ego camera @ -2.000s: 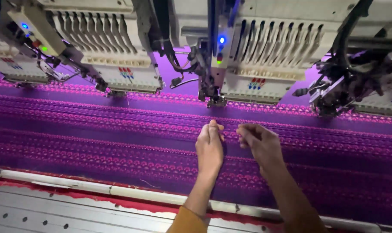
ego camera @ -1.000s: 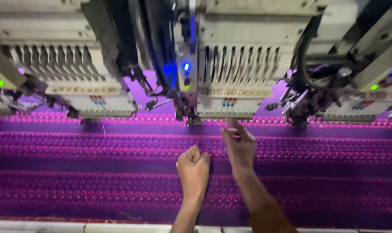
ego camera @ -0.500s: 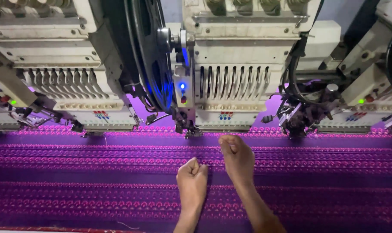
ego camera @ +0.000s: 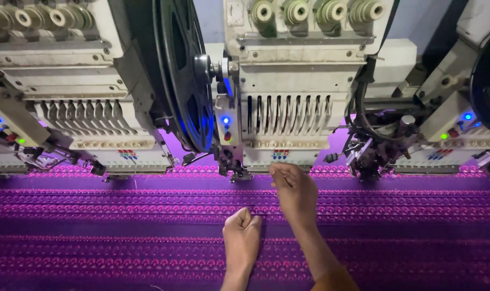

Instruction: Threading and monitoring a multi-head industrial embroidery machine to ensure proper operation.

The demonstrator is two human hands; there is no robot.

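2 hands [ego camera: 242,231] [ego camera: 294,191] on purple fabric [ego camera: 94,226], embroidery head [ego camera: 288,102] above

The left hand [ego camera: 241,237] is curled, so whatever its fingers pinch stays hidden. The right hand [ego camera: 294,191] covers the purple cloth [ego camera: 94,237] under it, and any thread there is too thin to see. The embroidery machines [ego camera: 304,102] run off the top edge.
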